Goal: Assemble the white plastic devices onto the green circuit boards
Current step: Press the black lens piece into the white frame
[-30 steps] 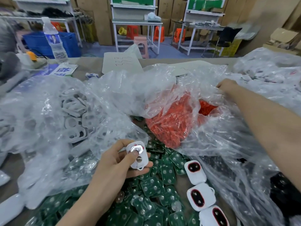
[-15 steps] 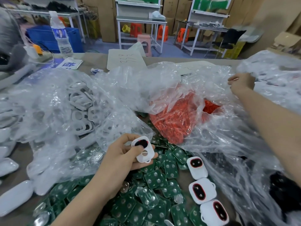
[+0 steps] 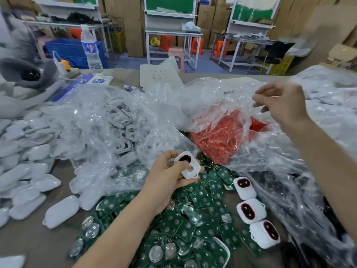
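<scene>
Nearest, green circuit boards (image 3: 193, 229) lie heaped on the table (image 3: 38, 246), with three finished devices (image 3: 251, 210) in a row just right of them. Above the heap the left hand (image 3: 170, 176) grips a white plastic device (image 3: 188, 167) between thumb and fingers. Crumpled clear bags crowd behind and overlap the boards' far edge: a bag of white frames (image 3: 116, 122) and a bag of orange parts (image 3: 222, 140). The right hand (image 3: 282, 103) hovers over the orange parts, fingers loosely curled, nothing visible in them. Loose white shells (image 3: 29, 151) lie left; a water bottle (image 3: 90, 49) stands farther back.

Held device (image 3: 187, 165): white rounded shell with a red-rimmed black window, tilted, pinched in the left hand (image 3: 168, 176).
Finished devices (image 3: 250, 210): three in a row, windows up.
Circuit boards (image 3: 201, 198): green, overlapping heap.
</scene>
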Demonstrator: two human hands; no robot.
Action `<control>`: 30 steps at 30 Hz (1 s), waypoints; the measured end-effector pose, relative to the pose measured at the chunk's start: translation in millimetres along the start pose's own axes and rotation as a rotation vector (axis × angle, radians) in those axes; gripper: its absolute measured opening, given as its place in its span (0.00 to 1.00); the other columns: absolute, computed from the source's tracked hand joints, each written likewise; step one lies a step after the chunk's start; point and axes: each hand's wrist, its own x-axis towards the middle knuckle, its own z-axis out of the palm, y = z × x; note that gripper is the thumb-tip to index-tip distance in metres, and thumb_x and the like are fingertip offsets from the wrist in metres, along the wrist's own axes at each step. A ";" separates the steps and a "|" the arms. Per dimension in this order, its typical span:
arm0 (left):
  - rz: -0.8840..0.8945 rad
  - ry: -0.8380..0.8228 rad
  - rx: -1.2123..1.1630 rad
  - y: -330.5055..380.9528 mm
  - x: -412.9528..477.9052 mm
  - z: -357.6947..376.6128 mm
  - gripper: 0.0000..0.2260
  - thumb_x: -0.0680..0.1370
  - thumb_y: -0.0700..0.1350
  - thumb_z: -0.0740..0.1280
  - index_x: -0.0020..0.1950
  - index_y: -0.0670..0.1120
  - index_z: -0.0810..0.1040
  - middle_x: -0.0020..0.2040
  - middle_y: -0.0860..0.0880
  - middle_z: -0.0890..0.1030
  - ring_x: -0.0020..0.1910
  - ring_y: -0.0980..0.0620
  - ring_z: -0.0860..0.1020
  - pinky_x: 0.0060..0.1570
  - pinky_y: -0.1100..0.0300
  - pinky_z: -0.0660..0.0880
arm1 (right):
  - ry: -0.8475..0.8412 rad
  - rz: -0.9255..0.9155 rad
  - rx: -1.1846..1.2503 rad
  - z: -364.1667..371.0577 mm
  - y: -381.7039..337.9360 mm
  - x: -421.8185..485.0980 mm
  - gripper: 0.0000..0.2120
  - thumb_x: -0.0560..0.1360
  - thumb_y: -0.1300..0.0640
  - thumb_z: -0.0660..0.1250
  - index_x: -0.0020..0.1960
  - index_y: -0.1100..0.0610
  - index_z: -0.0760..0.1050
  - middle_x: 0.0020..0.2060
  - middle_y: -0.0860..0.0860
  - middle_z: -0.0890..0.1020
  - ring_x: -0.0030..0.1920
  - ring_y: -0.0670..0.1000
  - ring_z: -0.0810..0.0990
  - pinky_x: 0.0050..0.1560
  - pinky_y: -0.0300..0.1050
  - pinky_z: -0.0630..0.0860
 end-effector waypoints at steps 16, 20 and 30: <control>0.146 -0.039 0.283 -2.8 -8.7 5.0 0.06 0.77 0.35 0.68 0.49 0.45 0.77 0.48 0.43 0.82 0.42 0.52 0.84 0.41 0.60 0.80 | -0.261 0.495 0.740 30.1 12.6 -206.8 0.14 0.70 0.74 0.68 0.37 0.57 0.83 0.38 0.54 0.81 0.42 0.55 0.85 0.43 0.38 0.80; 0.174 -0.107 0.304 -1.2 -12.8 7.4 0.11 0.77 0.35 0.68 0.49 0.51 0.83 0.44 0.52 0.84 0.43 0.55 0.84 0.40 0.61 0.80 | -0.240 0.504 0.796 24.8 14.3 -198.3 0.11 0.67 0.73 0.71 0.39 0.59 0.83 0.36 0.55 0.81 0.44 0.57 0.86 0.43 0.39 0.81; 0.066 -0.069 0.216 -3.9 -9.0 6.8 0.05 0.78 0.33 0.67 0.53 0.40 0.77 0.42 0.41 0.86 0.41 0.44 0.85 0.37 0.63 0.80 | -0.225 0.363 0.741 29.3 15.8 -182.5 0.12 0.68 0.70 0.71 0.36 0.54 0.83 0.33 0.51 0.82 0.37 0.51 0.84 0.42 0.36 0.79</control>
